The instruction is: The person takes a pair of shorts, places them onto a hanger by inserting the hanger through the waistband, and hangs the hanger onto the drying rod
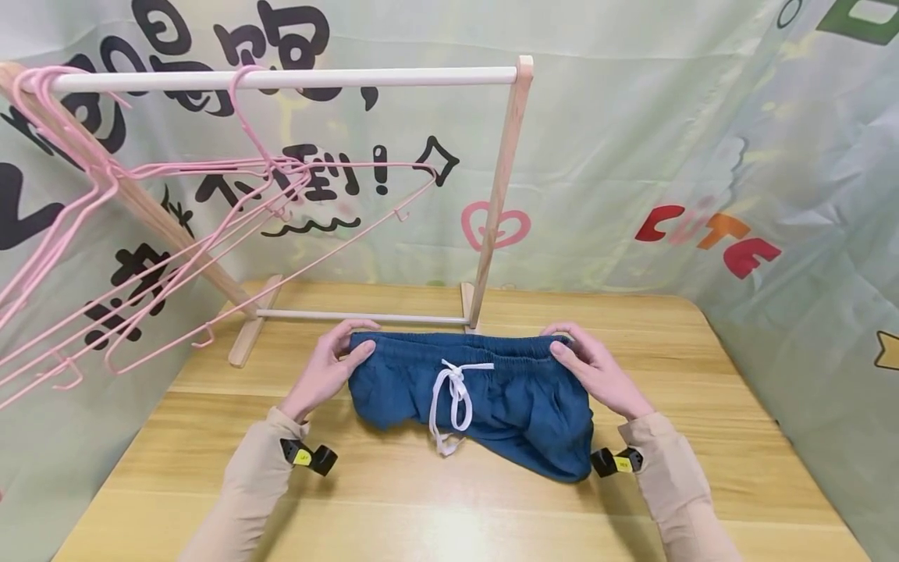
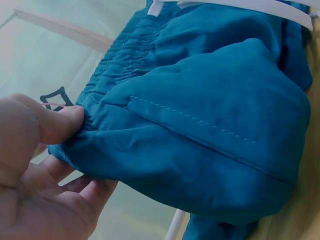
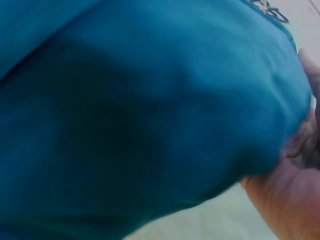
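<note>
Blue drawstring shorts (image 1: 407,382) are stretched out by the waistband between both hands, above the wooden table. A white drawstring (image 1: 456,382) is tied in a bow at their front. My left hand (image 1: 335,365) pinches the left end of the waistband, thumb in front and fingers behind, as the left wrist view also shows on the gathered elastic (image 2: 120,65). At the opposite end my right hand (image 1: 597,367) pinches the waistband the same way. In the right wrist view the blue cloth (image 3: 150,100) covers most of the picture and hides part of the right hand (image 3: 295,185).
A clothes rack with a white rail (image 1: 393,76) and wooden posts (image 1: 502,187) stands at the back left of the table (image 1: 688,375). Several pink hangers (image 1: 246,117) hang from the rail, reaching out over the left side. Printed curtains (image 1: 618,117) surround the table.
</note>
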### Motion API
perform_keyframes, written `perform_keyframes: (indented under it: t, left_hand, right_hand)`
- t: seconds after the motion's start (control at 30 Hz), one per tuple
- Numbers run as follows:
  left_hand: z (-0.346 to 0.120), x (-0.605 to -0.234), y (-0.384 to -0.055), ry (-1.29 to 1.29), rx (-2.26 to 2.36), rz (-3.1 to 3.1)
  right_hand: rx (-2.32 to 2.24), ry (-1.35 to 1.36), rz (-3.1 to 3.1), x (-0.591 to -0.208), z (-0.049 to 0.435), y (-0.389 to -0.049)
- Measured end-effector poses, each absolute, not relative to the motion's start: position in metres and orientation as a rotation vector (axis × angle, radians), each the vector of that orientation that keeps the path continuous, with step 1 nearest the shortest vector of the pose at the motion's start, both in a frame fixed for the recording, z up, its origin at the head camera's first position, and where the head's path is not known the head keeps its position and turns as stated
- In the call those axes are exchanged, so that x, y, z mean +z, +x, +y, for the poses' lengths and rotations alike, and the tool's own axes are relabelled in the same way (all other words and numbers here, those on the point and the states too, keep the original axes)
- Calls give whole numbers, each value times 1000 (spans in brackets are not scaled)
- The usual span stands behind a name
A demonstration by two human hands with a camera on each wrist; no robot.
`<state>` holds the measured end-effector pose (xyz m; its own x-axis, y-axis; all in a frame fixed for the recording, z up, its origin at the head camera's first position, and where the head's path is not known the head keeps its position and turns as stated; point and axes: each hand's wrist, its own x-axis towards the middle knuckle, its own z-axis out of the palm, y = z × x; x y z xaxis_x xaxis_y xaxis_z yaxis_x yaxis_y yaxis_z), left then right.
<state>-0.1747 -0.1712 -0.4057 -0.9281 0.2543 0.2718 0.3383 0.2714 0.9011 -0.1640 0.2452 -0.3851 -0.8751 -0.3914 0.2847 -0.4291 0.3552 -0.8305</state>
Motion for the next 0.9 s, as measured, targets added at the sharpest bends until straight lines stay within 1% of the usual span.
perform_keyframes:
  t: [0.2, 0.43, 0.73, 0.9]
  left_hand:
    - [-172, -402, -175, -597, -1706, -2398]
    - [-172, -399, -175, -568, -1676, -2392]
    - [-171, -398, -173, -572, -1617, -2380]
    - [-170, -397, -171, -545, -1571, -2419]
  right_hand:
    - [1424, 877, -2485, -380, 242, -165]
    - [1344, 836, -2472, -378, 245, -164]
    - [1087, 835, -2509, -375, 249, -166]
    - [1057, 795, -2485, -375, 249, -166]
